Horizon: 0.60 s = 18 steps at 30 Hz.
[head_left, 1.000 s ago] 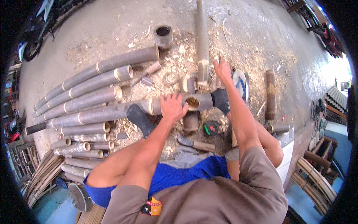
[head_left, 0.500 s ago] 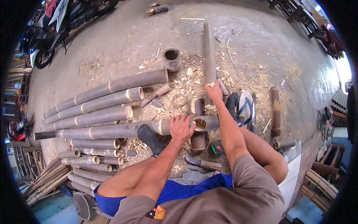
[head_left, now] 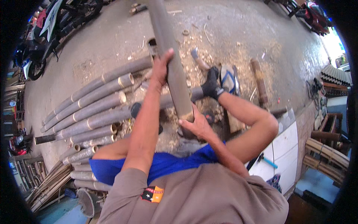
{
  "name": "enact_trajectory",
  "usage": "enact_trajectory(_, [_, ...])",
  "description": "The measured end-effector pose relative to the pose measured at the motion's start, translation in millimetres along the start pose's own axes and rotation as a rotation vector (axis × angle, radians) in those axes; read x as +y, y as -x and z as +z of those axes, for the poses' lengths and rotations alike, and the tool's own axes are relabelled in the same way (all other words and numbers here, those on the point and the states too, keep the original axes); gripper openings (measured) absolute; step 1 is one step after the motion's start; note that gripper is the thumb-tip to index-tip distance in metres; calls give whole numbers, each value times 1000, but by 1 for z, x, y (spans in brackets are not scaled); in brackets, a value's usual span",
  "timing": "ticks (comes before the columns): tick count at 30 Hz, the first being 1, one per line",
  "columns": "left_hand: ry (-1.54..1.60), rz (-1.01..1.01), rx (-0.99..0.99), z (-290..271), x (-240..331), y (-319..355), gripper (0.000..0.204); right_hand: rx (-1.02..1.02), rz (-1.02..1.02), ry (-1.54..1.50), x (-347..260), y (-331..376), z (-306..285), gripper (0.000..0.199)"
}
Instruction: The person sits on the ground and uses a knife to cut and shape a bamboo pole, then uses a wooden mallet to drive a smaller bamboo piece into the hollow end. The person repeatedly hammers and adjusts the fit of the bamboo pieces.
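Gripping a long bamboo pole (head_left: pixel 172 63), left hand (head_left: pixel 161 71) wrapped midway, right hand (head_left: pixel 199 125) closed at its cut end, beside stacked cut bamboo lengths (head_left: pixel 93 112).

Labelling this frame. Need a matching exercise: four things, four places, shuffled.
Things:
1. bamboo pole
2. bamboo row
3. sandal
4. hammer

Places:
A. lying side by side on the floor, left
B. on the white board, lower right
C. held in both hands, left hand high, right hand at its near end
D. on the floor by the black-socked foot

Pairs: 1-C, 2-A, 3-D, 4-B
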State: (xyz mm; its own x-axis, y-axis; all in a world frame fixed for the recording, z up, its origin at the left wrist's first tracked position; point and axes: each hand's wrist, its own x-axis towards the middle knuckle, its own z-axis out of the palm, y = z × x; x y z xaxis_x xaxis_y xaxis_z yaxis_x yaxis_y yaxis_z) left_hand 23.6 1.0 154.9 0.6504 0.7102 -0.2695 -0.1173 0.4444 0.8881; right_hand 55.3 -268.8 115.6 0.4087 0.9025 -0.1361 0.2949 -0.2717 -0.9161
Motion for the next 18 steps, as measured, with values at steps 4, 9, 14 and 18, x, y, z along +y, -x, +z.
enact_trajectory(4, [19, 303, 93, -14, 50, 15, 61, -103, 75, 458, 24, 45, -18, 76])
enact_trajectory(9, [166, 772, 214, 13, 81, 45, 53, -219, 115, 589, 51, 65, -33, 59])
enact_trajectory(14, [173, 906, 183, 28, 52, 48, 53, -140, 27, 591, 56, 64, -33, 49])
enact_trajectory(18, [53, 901, 238, 27, 30, 55, 55, -102, 29, 566, 51, 62, -39, 48])
